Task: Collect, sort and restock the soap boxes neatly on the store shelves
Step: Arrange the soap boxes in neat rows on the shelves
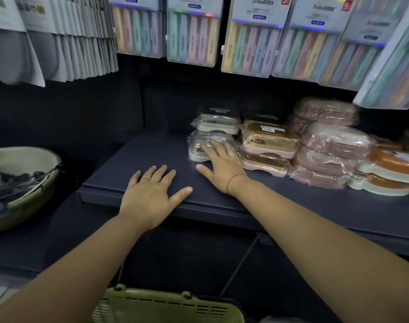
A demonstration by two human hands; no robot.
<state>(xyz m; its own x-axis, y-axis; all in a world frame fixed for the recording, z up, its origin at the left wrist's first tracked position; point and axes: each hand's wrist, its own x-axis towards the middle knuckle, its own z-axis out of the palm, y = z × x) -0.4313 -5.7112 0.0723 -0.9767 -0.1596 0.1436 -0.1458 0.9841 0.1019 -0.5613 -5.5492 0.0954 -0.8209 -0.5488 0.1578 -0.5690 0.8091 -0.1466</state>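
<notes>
Right hand [222, 166] rests on a wrapped beige soap box [196, 149] at the left end of the row on the dark shelf [133, 164].

The box is pale, in crinkled clear film, with a second beige box [218, 123] stacked behind and above it. The right fingers [216, 145] lie straight and spread on its top, gripping nothing. The left hand [150, 194] lies flat on bare shelf near the front edge, fingers straight and holding nothing. To the right, touching, stand stacks of brown-lidded pink boxes [268, 141], then dusty pink boxes [333, 141], then orange-lidded ones [394, 164]. Pastel toothbrush packs [191, 36] hang low above the stacks, and grey packets [77, 43] hang at upper left. A green basket [166, 306] sits below, and a green bowl-shaped bin [24, 201] sits to the left.
</notes>
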